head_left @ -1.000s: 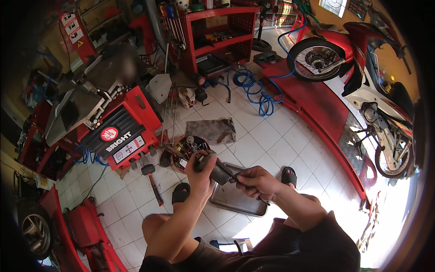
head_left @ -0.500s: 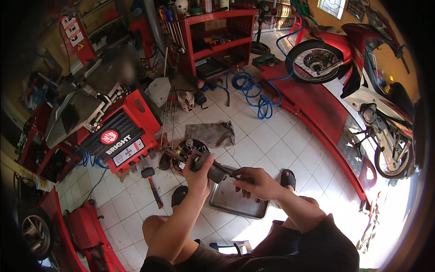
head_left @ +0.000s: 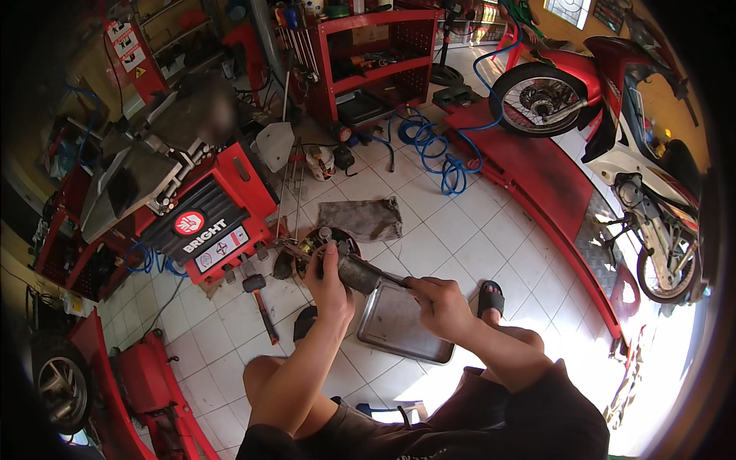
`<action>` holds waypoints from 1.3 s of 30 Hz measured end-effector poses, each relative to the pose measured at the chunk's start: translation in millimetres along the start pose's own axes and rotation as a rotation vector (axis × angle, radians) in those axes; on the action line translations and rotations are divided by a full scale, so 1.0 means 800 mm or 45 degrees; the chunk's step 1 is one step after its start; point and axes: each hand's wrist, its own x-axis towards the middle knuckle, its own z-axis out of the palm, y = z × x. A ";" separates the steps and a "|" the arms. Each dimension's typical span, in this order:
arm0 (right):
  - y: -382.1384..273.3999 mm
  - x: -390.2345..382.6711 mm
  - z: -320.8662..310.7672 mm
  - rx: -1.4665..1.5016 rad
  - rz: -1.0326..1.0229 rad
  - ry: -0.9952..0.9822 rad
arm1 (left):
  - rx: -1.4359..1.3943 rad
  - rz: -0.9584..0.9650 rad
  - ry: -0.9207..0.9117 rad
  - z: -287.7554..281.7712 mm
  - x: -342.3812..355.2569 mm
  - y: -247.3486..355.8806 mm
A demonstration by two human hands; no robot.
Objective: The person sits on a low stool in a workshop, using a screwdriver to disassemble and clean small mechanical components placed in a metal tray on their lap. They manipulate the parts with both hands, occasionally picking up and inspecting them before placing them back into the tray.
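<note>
My left hand [head_left: 330,291] is wrapped round a dark grey cylindrical metal part [head_left: 359,273], thumb up along its near end. From the part's right end a thin dark rod-like piece [head_left: 394,279] reaches to my right hand [head_left: 443,303], whose fingers are closed on it. Whether that piece is a tool or belongs to the part I cannot tell. Below my hands a shallow metal tray [head_left: 406,326] lies on the floor. Partly hidden behind my left hand is a round container [head_left: 351,244] with metal parts in it.
A mallet [head_left: 261,303] lies on the tiles left of my foot. Ahead is a grey cloth [head_left: 360,219]. A red tyre machine [head_left: 207,230] stands at the left, a red tool cart [head_left: 376,69] at the back. A motorcycle [head_left: 613,146] stands on a red lift [head_left: 537,180], near a coiled blue hose [head_left: 429,142].
My right hand has moved slightly right, and its fingers have gone from loosely spread to closed round the dark piece. The cylindrical part has turned a little in my left hand.
</note>
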 end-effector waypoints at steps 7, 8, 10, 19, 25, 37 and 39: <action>-0.005 0.002 -0.009 0.706 0.518 -0.313 | 0.012 -0.034 -0.159 -0.001 -0.003 0.013; -0.006 0.002 -0.008 0.725 0.535 -0.327 | 0.019 -0.039 -0.152 -0.002 -0.003 0.015; -0.006 0.002 -0.010 0.751 0.573 -0.344 | 0.025 -0.057 -0.149 0.002 -0.003 0.017; -0.011 0.005 0.001 0.179 0.022 0.065 | 0.080 -0.061 -0.115 -0.003 0.008 0.010; -0.003 -0.001 0.005 -0.155 -0.067 0.133 | 0.036 -0.049 -0.102 0.007 -0.001 0.006; -0.017 0.011 -0.022 0.847 0.663 -0.432 | 0.027 -0.049 -0.204 -0.003 -0.003 0.014; -0.013 0.010 -0.021 0.930 0.763 -0.481 | 0.030 -0.058 -0.236 -0.004 -0.004 0.016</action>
